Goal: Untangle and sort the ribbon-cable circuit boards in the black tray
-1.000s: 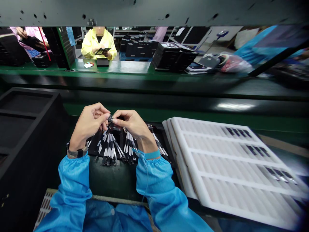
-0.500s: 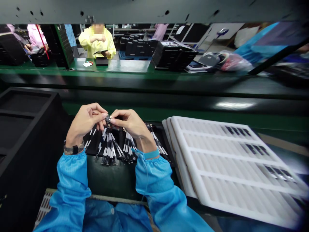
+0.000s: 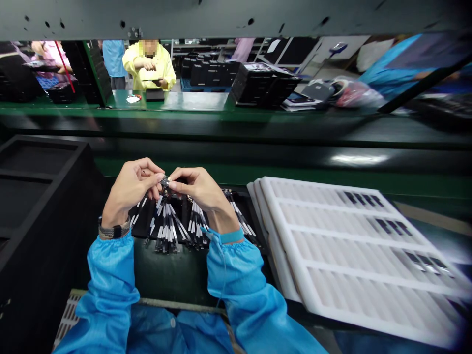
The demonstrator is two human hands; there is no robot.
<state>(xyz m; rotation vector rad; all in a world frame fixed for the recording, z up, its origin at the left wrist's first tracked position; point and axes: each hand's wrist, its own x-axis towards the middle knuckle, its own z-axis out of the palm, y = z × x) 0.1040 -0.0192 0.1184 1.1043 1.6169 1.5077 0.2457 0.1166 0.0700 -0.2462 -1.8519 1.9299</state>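
Observation:
Between my two hands is a small dark electronic part (image 3: 164,181) with metallic spots, its exact kind too small to tell. My left hand (image 3: 134,187) pinches its left side between thumb and fingers. From the other side, the thumb and forefinger of my right hand (image 3: 199,189) close on it. Just below lie fanned bundles of black-and-white flex cables (image 3: 167,226) on a dark tray; my right wrist covers some of them.
Stacked white slotted trays (image 3: 342,260) stand at the right, several dark pieces (image 3: 365,199) in their slots. A black compartmented case (image 3: 40,184) fills the left. Across the green bench (image 3: 191,101), a person in yellow (image 3: 151,69) works near stacked black cases (image 3: 260,83).
My hands keep the same pinch on the small part, with hardly any movement. Across the bench, the person in yellow has lowered an arm, and the people at the far left have shifted.

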